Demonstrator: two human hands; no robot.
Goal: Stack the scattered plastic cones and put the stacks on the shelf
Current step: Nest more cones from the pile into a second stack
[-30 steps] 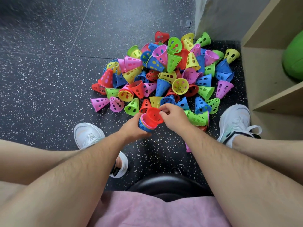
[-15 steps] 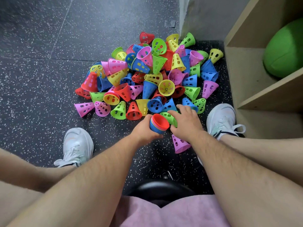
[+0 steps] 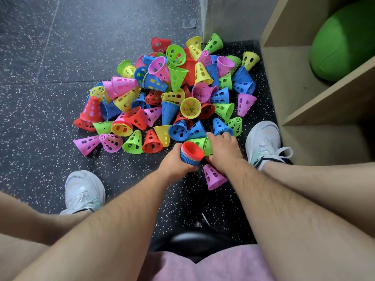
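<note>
A heap of perforated plastic cones (image 3: 172,98) in red, blue, green, yellow and pink lies on the dark speckled floor. My left hand (image 3: 174,162) grips a nested stack of cones (image 3: 191,154) with a red one on top. Right beside it, my right hand (image 3: 223,149) is closed over a green cone (image 3: 199,141) lying on its side at the heap's near edge. A lone pink cone (image 3: 214,177) lies on the floor just under my right wrist. The wooden shelf (image 3: 316,110) stands at the right.
A big green ball (image 3: 343,41) fills the upper shelf compartment. My white shoes (image 3: 83,191) (image 3: 262,142) rest on either side of the heap. A black stool seat (image 3: 192,242) sits below me. A grey wall corner (image 3: 229,17) stands behind the heap.
The red cone that my right hand was fitting onto the stack now sits on top of it. My right hand moved right and forward, then closed on the green cone.
</note>
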